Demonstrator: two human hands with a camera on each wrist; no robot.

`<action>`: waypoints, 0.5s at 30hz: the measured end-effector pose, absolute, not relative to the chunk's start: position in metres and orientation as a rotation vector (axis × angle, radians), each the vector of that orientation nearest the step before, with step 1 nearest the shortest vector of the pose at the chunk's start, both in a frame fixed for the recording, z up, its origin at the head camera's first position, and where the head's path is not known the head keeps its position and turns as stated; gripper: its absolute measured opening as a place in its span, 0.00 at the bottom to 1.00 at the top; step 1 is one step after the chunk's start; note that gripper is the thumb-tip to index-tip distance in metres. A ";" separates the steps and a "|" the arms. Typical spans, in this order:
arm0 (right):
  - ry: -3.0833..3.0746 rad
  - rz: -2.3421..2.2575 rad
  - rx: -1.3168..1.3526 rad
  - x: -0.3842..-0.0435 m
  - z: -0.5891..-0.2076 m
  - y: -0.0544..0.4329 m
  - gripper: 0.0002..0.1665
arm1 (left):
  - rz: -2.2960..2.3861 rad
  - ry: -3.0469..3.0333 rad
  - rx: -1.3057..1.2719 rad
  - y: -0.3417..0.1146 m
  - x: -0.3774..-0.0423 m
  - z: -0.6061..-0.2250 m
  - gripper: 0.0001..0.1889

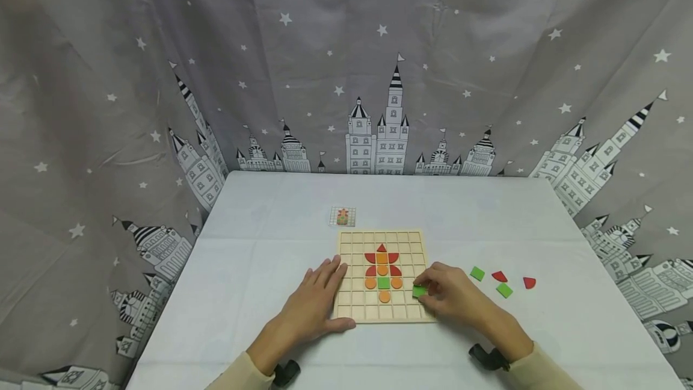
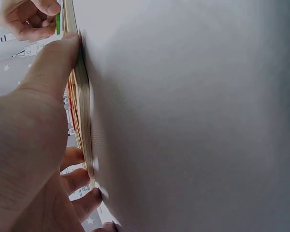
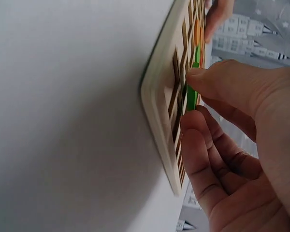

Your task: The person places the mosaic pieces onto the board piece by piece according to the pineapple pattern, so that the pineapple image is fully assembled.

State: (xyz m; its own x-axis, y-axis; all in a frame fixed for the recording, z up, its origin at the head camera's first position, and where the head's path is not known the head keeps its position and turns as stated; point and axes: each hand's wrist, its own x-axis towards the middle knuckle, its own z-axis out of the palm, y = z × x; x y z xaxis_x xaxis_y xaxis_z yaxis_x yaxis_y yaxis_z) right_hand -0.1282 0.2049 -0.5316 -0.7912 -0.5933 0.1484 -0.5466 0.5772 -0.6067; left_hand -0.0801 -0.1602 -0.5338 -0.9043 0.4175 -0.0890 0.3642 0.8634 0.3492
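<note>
A wooden grid board lies on the table, bearing a pattern of red, orange and green tiles. At its top sits a red triangle; below come an orange square, red curved pieces and orange circles. Among the circles lies a green square. My left hand rests spread along the board's left side, thumb on the near edge. Over the board's right part, my right hand pinches another green square tile between thumb and fingers.
Right of the board lie loose green squares and red curved pieces. Behind the board is a small pattern card with a similar figure. A grey curtain with castles and stars hangs beyond the white table.
</note>
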 end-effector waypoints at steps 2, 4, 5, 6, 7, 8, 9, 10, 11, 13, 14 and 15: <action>2.700 -1.022 -1.041 -0.127 -0.533 0.199 0.13 | 0.491 2.876 0.605 -0.160 -0.080 -0.533 0.64; 2.678 -1.034 -1.088 -0.126 -0.535 0.193 0.12 | 0.491 2.875 0.603 -0.160 -0.080 -0.533 0.64; 2.670 -1.036 -1.103 -0.126 -0.536 0.191 0.11 | 0.494 2.875 0.603 -0.160 -0.080 -0.533 0.65; 2.663 -1.039 -1.114 -0.125 -0.536 0.188 0.10 | 0.497 2.875 0.604 -0.160 -0.080 -0.532 0.65; 2.662 -1.042 -1.133 -0.125 -0.537 0.187 0.10 | 0.497 2.875 0.605 -0.160 -0.080 -0.532 0.65; 2.664 -1.044 -1.147 -0.124 -0.538 0.185 0.09 | 0.497 2.876 0.608 -0.160 -0.080 -0.532 0.65; 2.659 -1.052 -1.156 -0.124 -0.538 0.184 0.09 | 0.496 2.877 0.609 -0.160 -0.080 -0.533 0.65; 2.659 -1.054 -1.163 -0.124 -0.538 0.182 0.08 | 0.495 2.878 0.610 -0.160 -0.080 -0.533 0.64; 2.660 -1.055 -1.181 -0.124 -0.538 0.181 0.08 | 0.496 2.879 0.612 -0.160 -0.080 -0.533 0.64; 2.670 -1.054 -1.227 -0.124 -0.539 0.180 0.08 | 0.487 2.881 0.612 -0.159 -0.080 -0.534 0.64; 2.673 -1.053 -1.242 -0.124 -0.539 0.179 0.08 | 0.481 2.883 0.612 -0.159 -0.080 -0.534 0.64; 2.677 -1.055 -1.268 -0.125 -0.539 0.178 0.08 | 0.477 2.884 0.613 -0.159 -0.080 -0.534 0.64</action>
State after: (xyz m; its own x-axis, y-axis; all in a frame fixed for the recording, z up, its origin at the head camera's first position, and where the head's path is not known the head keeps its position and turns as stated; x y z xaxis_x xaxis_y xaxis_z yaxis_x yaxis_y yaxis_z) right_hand -0.1246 0.1780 -0.5388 -0.6749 -0.6857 0.2728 -0.6873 0.4496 -0.5705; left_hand -0.0803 -0.1591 -0.5341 -0.9043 0.4186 -0.0837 0.3694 0.8656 0.3380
